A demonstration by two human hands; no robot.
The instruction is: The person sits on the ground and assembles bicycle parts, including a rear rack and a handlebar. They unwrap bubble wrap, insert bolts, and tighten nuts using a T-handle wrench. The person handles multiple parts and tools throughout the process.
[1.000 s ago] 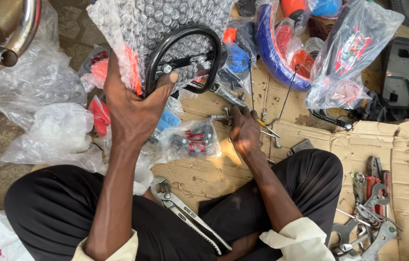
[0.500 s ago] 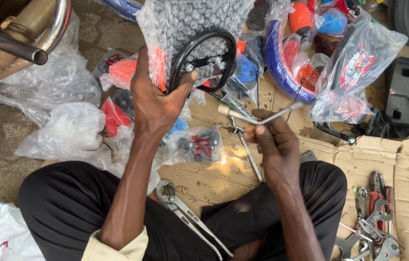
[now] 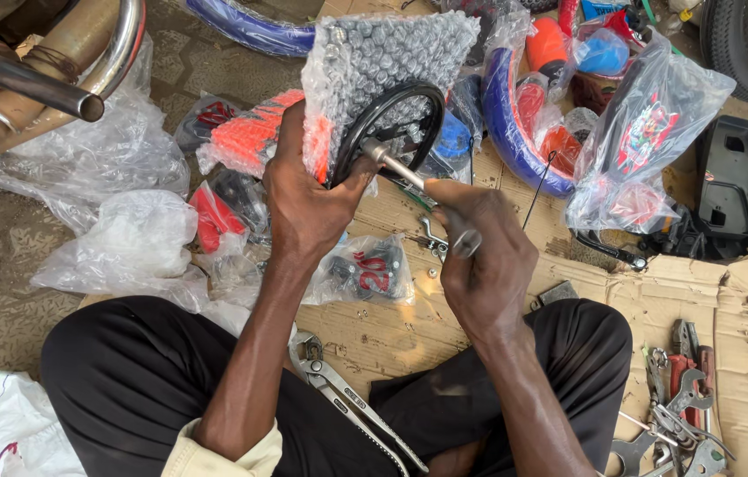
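The item in hand was a small black wheel (image 3: pixel 389 132), round, with a dark rim and a metal hub at its centre, still partly sleeved in clear bubble wrap (image 3: pixel 383 53) that rose above it and folded over its left side. Orange-red plastic showed through the wrap at the lower left. The wheel was held off the ground, above a sheet of cardboard (image 3: pixel 656 300) and in front of the seated person's knees, upright and facing the camera.

The left hand (image 3: pixel 307 199) was closed around the wrapped left edge of the wheel, thumb (image 3: pixel 358 181) lying across the lower rim, fingers hidden behind the wrap. The forearm ran up from the lower left, wrist nearly straight.

The right hand (image 3: pixel 480 265) was clenched in a fist around the handle end of a metal socket wrench (image 3: pixel 409 172). The shaft slanted up and to the left, its tip meeting the hub. Whether the tip was seated on a nut could not be told. The right forearm came up from the lower right, wrist bent slightly inward.

An adjustable wrench (image 3: pixel 352 402) lay on the cardboard between the person's legs. Loose spanners and pliers (image 3: pixel 683 397) lay at the right. Bagged parts (image 3: pixel 369 269) sat just below the hands, and a blue mudguard (image 3: pixel 515 132) lay behind the wheel.
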